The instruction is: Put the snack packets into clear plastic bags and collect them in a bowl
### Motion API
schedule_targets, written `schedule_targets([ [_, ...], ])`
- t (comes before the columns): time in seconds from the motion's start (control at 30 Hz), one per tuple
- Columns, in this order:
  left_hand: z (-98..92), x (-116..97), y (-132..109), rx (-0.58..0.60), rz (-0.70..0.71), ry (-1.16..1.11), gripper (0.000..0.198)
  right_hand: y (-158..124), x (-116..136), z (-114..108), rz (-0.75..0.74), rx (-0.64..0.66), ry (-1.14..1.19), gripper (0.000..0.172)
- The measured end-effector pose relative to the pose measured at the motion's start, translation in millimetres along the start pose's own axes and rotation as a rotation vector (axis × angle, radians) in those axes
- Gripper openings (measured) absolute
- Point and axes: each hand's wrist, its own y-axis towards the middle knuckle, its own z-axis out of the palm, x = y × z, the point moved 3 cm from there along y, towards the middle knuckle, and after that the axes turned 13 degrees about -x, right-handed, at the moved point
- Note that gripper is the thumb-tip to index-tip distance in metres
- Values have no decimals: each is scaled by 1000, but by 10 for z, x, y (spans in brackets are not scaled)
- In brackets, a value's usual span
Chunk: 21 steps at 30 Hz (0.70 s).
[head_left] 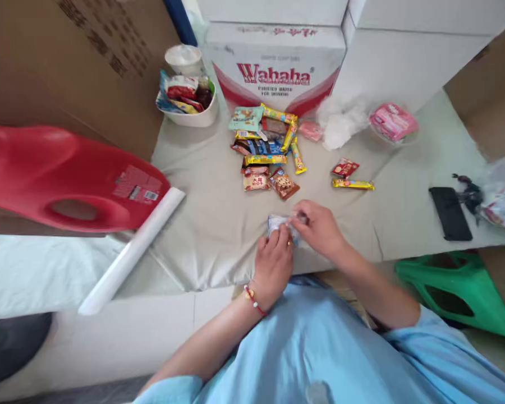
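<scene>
While both arms reach in from a pale blue top, the person's hands meet just over the near edge of the grey cloth [210,224] that covers the table. The left hand [273,264], a red bead bracelet [252,297] at its wrist, has its fingers curled and pinched on the near end of a small packet [280,224] in clear and bluish wrapping. The right hand [320,227] closes its fingertips on the packet's far right corner. From where I stand, that two-ended grip looks meant to keep the slippery wrapper taut, and holding it low and close to the body probably steadies it. What is printed on it is too blurred to read. A pile of snacks [265,151] lies further back, bunched together in easy reach. A red sachet [344,167] and a yellow bar [352,184] lie apart to its right. Behind the pile stands a Wahaha carton [275,73], with a white tub [202,118] of wrappers to its left and a pink pack [393,120] to its right. A black phone [450,213] lies well off to the right, seemingly out of the way of the hands. A red stool [59,174] lies tipped at the left, with a white roll [130,252] against it.
</scene>
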Motion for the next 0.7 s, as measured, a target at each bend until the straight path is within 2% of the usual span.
schedule_targets([
  [0.03, 8, 36, -3, 4, -26, -35, 39, 33, 71, 107, -27, 42, -12, 11],
  [0.17, -64, 253, -121, -75, -96, -240, 40, 28, 305, 396, -171, 141, -104, 26],
  [0.27, -188, 504, -370, -218, -141, -388, 35, -163, 386, 445, -303, 126, -211, 31],
  [0.37, -249, 743, -630, -329, -271, -428, 26, -350, 353, 445, -396, 108, -294, 55],
  [0.43, -263, 837, -728, -364, -373, -484, 25, -383, 264, 421, -407, 109, -302, 53],
  [0.5, -279, 866, -743, -377, -480, -571, 24, -333, 140, 341, -352, 67, -239, 45],
  [0.57, -292, 836, -681, -362, -603, -694, 22, -238, 11, 207, -243, -14, -66, 41],
  [0.63, -271, 758, -564, -320, -746, -883, 20, -149, -114, 72, -59, -73, 209, 37],
  [0.7, -203, 644, -413, -274, -886, -1133, 33, -105, -209, 9, 163, -41, 520, 35],
])
